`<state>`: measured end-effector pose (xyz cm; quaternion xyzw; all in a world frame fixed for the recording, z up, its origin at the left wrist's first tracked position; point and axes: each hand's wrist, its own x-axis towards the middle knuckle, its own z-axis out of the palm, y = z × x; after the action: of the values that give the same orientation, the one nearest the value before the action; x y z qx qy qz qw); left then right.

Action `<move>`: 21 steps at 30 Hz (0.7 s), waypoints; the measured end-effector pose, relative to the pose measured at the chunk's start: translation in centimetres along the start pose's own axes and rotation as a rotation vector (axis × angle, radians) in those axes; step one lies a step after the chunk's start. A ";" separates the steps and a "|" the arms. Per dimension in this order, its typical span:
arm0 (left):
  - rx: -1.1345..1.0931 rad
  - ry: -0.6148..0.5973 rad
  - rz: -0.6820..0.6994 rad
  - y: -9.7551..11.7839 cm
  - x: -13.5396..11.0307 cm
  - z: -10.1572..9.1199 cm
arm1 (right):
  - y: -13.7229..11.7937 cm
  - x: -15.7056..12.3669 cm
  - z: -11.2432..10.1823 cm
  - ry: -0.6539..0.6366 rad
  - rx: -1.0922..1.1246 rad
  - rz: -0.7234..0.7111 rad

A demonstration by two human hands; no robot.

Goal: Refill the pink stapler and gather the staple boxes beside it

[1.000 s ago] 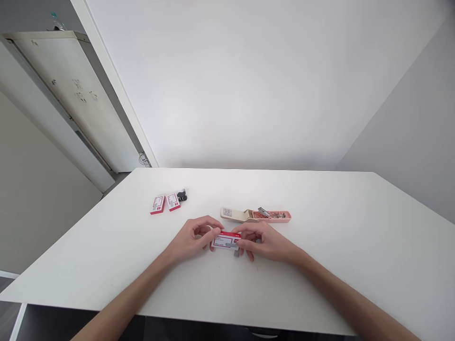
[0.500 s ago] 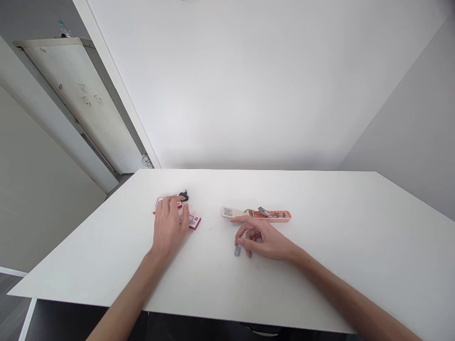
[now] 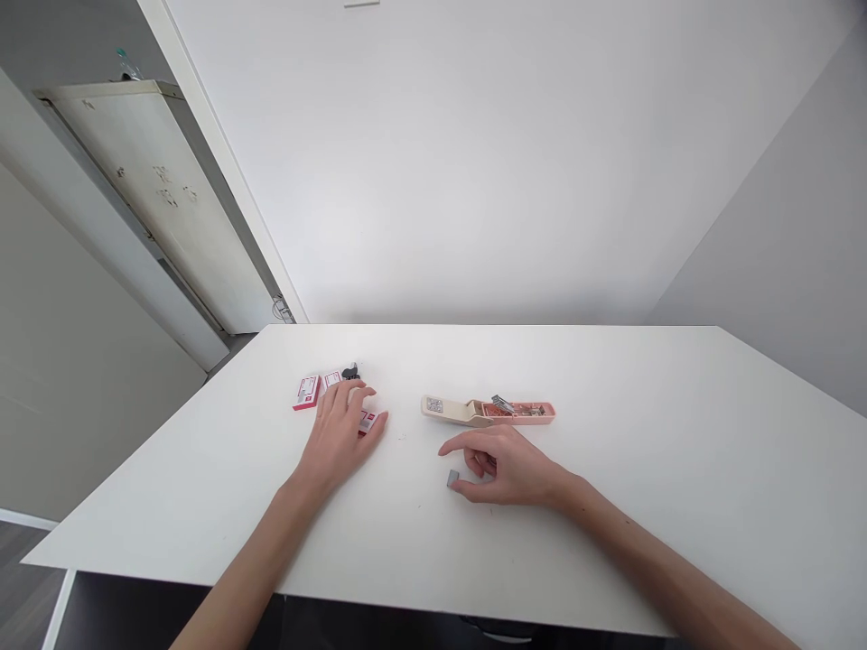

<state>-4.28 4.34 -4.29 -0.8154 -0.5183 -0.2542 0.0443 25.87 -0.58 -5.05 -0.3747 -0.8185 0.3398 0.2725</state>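
A person's left hand (image 3: 331,438) spreads over a red-and-white box (image 3: 368,422) on a white table (image 3: 406,560), to the left of an opened pink-and-cream hinged case (image 3: 484,417). The thumb stands apart along the box's right side and the fingers arch above it; how firmly they grip cannot be told, and the covered box's long axis is hidden. The right hand (image 3: 505,465), on the near side of the hinged case, is half open and grasps nothing, index finger pointing left and thumb tip at a small grey block (image 3: 453,478). That block lies nearer the person than the hinged case, its longer side running roughly front to back. The hinged case stretches left to right, cream cover to the left, pink tray to the right, a metal piece (image 3: 502,403) slanting up from it. Well to its left lie a second box (image 3: 307,392), longer front to back with its far end leaning right, a third box (image 3: 331,378) and a small black object (image 3: 350,371). A square code marks the cover's left end; the boxes' red-framed labels are too small to read.
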 end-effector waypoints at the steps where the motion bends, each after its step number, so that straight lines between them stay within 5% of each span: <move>1: 0.024 0.012 -0.006 -0.1 0.0 -0.1 | 0.0 0.0 0.0 -0.003 -0.006 -0.003; 10: 0.088 -0.106 -0.185 -0.3 0.3 -0.8 | -0.3 0.0 -0.4 -0.039 -0.035 0.009; 15: 0.199 0.028 -0.336 -1.3 0.3 -0.5 | -0.4 0.2 -0.5 -0.045 -0.061 -0.013; 21: 0.238 0.148 -0.139 -1.3 0.3 0.1 | -0.1 0.4 -0.2 -0.022 -0.101 -0.054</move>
<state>-5.25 5.19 -4.49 -0.7456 -0.5952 -0.2529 0.1609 25.80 -0.25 -4.80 -0.3619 -0.8473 0.2947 0.2534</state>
